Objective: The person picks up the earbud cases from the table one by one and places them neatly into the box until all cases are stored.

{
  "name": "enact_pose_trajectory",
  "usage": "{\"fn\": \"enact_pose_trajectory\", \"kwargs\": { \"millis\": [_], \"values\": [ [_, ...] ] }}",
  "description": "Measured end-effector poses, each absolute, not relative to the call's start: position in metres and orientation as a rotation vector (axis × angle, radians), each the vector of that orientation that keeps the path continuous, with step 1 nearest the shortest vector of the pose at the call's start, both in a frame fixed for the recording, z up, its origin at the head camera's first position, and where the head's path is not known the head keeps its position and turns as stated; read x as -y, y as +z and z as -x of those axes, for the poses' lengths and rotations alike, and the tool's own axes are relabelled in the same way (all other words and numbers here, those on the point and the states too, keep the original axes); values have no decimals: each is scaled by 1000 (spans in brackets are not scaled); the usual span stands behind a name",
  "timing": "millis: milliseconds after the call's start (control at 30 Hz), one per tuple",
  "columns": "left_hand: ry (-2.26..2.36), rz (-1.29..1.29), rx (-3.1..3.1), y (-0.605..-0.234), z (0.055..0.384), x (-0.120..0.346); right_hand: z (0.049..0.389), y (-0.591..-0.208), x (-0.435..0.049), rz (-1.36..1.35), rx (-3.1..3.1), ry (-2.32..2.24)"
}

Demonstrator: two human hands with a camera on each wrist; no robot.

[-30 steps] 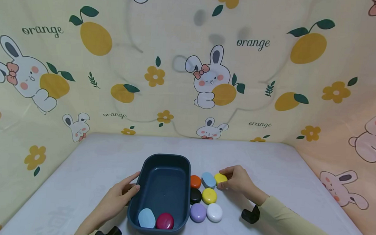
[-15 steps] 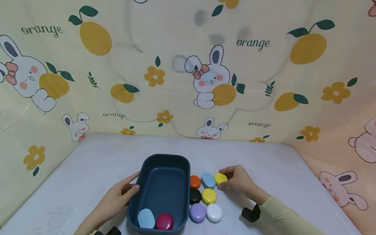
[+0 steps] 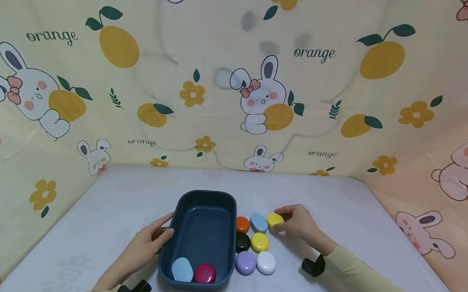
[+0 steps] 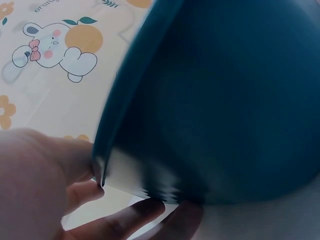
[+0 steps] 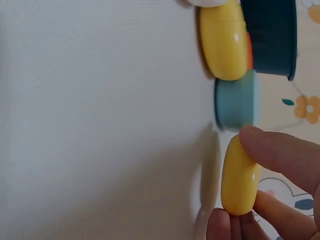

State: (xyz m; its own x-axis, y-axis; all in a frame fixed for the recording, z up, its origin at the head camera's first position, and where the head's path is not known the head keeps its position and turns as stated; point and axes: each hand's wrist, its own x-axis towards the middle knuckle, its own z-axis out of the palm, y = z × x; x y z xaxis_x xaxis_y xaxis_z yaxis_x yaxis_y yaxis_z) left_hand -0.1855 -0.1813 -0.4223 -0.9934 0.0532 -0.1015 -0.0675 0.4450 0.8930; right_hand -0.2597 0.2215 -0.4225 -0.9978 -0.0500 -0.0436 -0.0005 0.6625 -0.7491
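Behind the dark blue bin (image 3: 204, 237) hangs a printed cloth (image 3: 162, 81); under it spreads a white table cover (image 3: 317, 192). At the bin's left wall, the left hand (image 3: 147, 242) grips the rim; right of the bin, the right hand (image 3: 301, 224) pinches a yellow piece (image 3: 275, 219) — thumb and fingers on opposite edges. Inside the bin's near end lie a pale blue oval (image 3: 182, 269) and a crimson piece (image 3: 205, 273). Just beside its right wall sit an orange piece (image 3: 243, 224), a black piece (image 3: 243, 242) and a purple piece (image 3: 246, 263); farther out, a sky-blue oval (image 3: 259, 223), a second yellow piece (image 3: 259, 242) and a white piece (image 3: 266, 262).

Left grip (image 4: 45, 182) at teal bin (image 4: 225, 110), apparently pinching rim (image 4: 115, 100); rabbit-print cloth (image 4: 57, 100) behind.
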Motion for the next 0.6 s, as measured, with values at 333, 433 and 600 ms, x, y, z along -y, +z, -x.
{"fn": "enact_pose_trajectory", "kwargs": {
  "millis": [333,433,600],
  "values": [
    [1577,-1,-2592,-423,186,180,258,-419,-223,-11,-2805,-1369],
    [1575,0,-2592,-423,186,180,256,-416,-221,-16,-2812,-1399],
    [1577,1,-2591,-423,185,181,253,-414,-214,0,-2813,-1475]
  ]
}}
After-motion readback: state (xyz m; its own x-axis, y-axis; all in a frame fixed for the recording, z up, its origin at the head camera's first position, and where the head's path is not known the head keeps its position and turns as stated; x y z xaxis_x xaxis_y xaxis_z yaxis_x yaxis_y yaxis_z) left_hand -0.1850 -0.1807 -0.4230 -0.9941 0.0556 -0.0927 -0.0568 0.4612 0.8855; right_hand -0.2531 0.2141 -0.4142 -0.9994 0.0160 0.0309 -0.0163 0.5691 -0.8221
